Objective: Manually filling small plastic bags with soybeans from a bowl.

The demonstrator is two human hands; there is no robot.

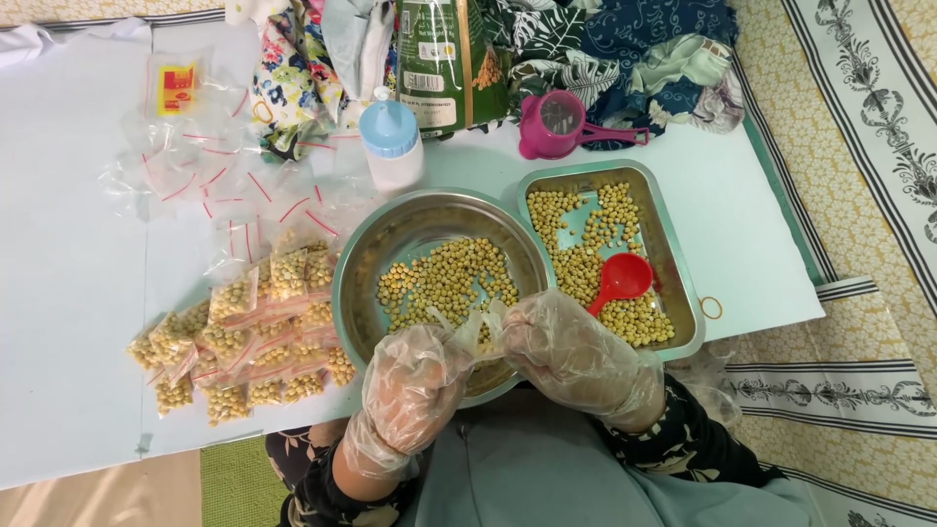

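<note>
both hands wear clear disposable gloves and meet over the near rim of the round steel bowl (390, 244). left hand (415, 381) and right hand (571, 346) each pinch one side of a small clear bag (483, 327) held between them, fingertips closed on its upper edge; the bag contents cannot be told under the glove film. directly beyond the hands, pale yellow beans (449, 278) lie in a loose layer on the bowl floor. just beyond the right hand, a rectangular steel tray (673, 244) holds more of the same beans, with a red scoop (620, 278) resting on them, handle pointing toward the right hand. to the left of the left hand, a cluster of filled bags (249, 342) lies on the tabletop (68, 293), with empty red-striped bags (224, 185) beyond them. farther beyond the bowl stand a white bottle with blue cap (390, 141) and a pink measuring cup (556, 122).
</note>
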